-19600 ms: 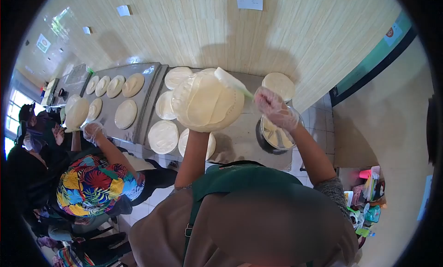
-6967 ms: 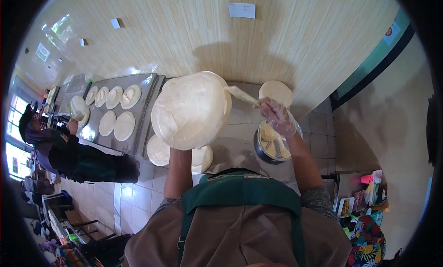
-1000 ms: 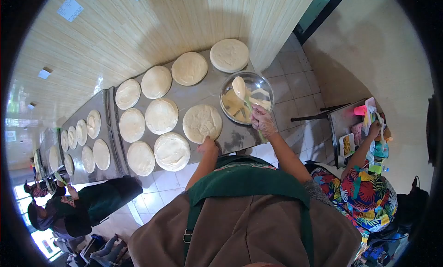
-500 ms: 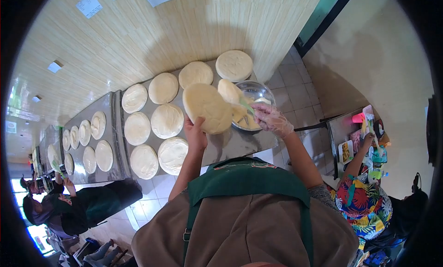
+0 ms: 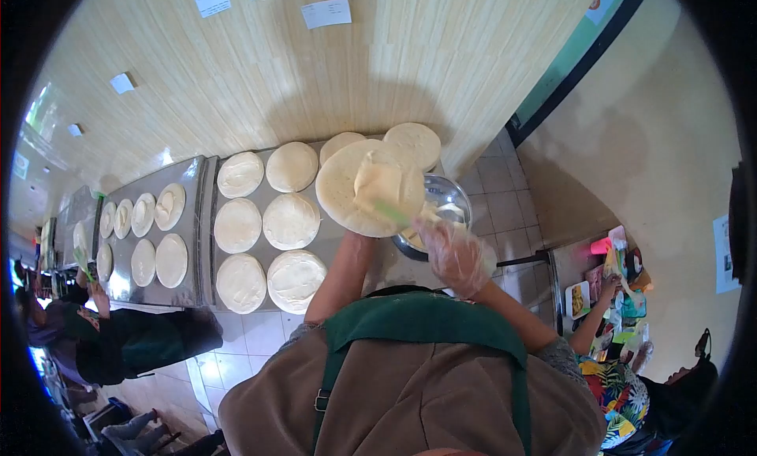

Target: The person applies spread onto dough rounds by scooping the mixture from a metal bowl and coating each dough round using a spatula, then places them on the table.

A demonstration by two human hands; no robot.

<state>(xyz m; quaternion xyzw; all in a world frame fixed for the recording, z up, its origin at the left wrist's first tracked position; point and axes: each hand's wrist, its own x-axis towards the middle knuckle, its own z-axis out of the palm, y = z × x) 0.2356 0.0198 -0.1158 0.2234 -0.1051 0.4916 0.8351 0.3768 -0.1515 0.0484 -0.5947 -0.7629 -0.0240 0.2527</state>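
"Where the left forearm (image 5: 344, 275) reaches up beneath the raised round (image 5: 339, 189), can you see the left hand?"

"No, the round hides it, so I cannot tell how wide that grip is. The round is tilted above the tabletop (image 5: 386, 267), with a thick pale spread (image 5: 378, 176) on its face."

"And the right hand (image 5: 456, 259)?"

"It's in a clear glove, its grip closed around the spatula (image 5: 390, 212), whose green part crosses the lower face of the round. The blade is too blurred to make out."

"What lies around them?"

"The metal bowl (image 5: 456, 189) is partly behind the round and the right hand, with pale spread inside. Eight flat rounds (image 5: 292, 220) lie on the tabletop, mostly to the left, two partly behind the raised one."

"Anyone nearby?"

"A co-worker (image 5: 150, 338) in a green apron, well apart at left."
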